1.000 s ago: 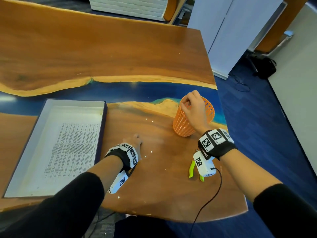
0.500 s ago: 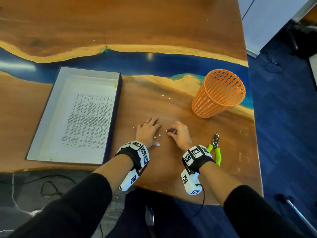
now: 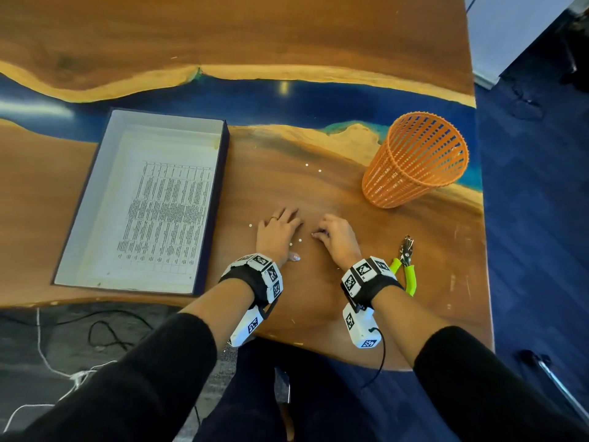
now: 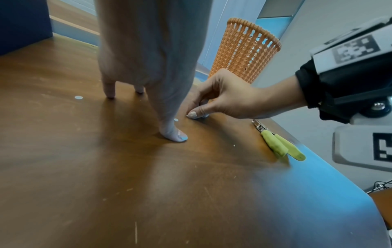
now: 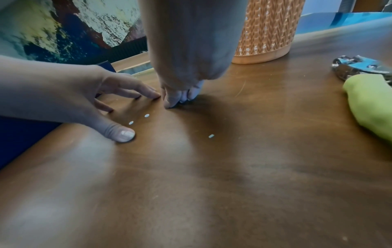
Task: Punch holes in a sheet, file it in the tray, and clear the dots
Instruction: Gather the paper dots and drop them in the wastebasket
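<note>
The right hand (image 3: 338,239) pinches a small white paper dot (image 4: 187,115) against the wooden table (image 3: 318,298); 2 more dots (image 5: 139,119) lie beside the flat, spread left hand (image 3: 277,232). The printed sheet's text is unreadable.

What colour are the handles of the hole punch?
Lime green handles, clearest in the left wrist view.

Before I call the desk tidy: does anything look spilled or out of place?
Yes. Small white paper dots lie scattered on the table, some between the hands, two stray near the orange basket. Sheet lies flat in the tray.
</note>
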A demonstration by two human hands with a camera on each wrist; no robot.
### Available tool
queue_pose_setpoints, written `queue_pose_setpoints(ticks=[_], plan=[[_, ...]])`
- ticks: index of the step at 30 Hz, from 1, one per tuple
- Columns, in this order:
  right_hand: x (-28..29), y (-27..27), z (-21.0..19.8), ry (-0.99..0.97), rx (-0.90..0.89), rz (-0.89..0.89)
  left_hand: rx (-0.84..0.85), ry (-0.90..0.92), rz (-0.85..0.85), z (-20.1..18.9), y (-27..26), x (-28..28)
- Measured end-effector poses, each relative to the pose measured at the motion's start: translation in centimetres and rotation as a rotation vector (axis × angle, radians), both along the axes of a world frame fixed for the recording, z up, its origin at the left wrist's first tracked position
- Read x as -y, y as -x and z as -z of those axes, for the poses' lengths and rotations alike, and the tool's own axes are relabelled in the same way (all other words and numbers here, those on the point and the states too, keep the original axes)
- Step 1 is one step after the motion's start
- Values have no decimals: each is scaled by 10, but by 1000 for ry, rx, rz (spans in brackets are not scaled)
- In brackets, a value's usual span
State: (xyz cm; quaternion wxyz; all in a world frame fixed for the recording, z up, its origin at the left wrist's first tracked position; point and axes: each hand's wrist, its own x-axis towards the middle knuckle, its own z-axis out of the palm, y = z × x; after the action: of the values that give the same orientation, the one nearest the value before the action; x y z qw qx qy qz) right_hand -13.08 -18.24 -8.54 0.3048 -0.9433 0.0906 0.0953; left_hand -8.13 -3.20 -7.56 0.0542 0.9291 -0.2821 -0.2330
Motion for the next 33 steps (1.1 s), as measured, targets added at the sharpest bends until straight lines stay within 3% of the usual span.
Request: queue_pose_setpoints(ticks=[19,33], plan=[[-4,1,13,90,-38,-90,-27,147,-64,-4,-5,-1],[-4,4,13,99,-30,-80,-18,103,-54,-7,-1,8]])
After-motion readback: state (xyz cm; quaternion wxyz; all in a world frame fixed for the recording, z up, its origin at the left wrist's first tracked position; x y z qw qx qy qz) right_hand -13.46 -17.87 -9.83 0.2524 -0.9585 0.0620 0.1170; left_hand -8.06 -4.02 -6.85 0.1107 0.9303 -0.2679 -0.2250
